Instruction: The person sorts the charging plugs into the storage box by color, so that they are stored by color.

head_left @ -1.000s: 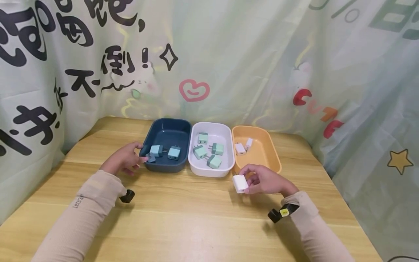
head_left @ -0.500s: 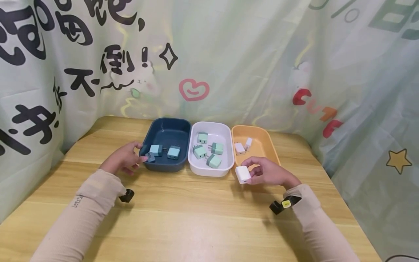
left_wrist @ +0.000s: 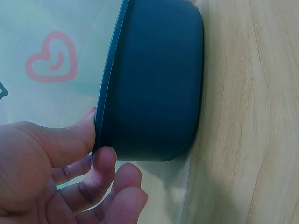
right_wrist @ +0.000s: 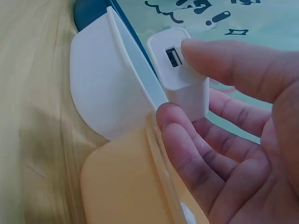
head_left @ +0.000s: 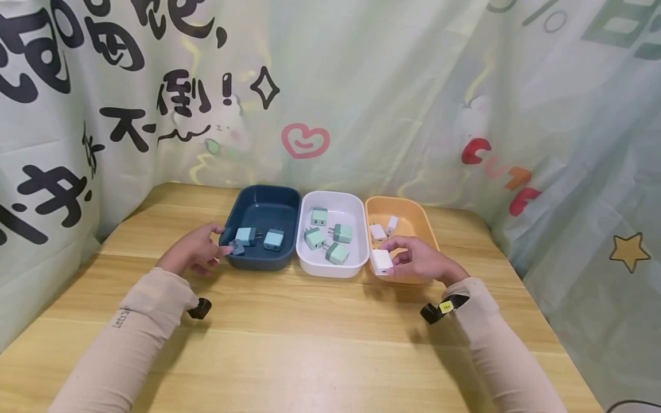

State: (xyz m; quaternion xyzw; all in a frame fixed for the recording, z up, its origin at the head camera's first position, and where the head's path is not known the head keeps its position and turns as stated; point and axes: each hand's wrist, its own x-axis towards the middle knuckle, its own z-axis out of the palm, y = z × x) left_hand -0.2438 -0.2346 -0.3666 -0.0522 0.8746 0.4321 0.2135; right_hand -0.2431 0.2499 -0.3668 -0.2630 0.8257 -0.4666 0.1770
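Observation:
My left hand (head_left: 198, 250) pinches the near-left rim of a dark blue bin (head_left: 268, 262), thumb and forefinger on either side of the edge in the left wrist view. Several blue USB chargers lie in that bin, among them a charger (head_left: 273, 240) at its right. A white USB charger (head_left: 381, 262) is between the thumb and fingers of my right hand (head_left: 420, 259), over the front edge of the orange bin (head_left: 430, 232). Its USB port faces the thumb in the right wrist view. Two small white chargers, one a white charger (head_left: 378, 233), lie inside the orange bin.
A white bin (head_left: 333, 271) stands in the middle of the row, between the other two. It holds several mint green chargers, such as a mint charger (head_left: 338, 253). All three bins sit on a wooden table (head_left: 310, 338) before a printed curtain (head_left: 372, 115).
My right hand has moved forward with the white charger, from in front of the orange bin to over its front edge. The left hand has kept its grip on the blue bin's rim.

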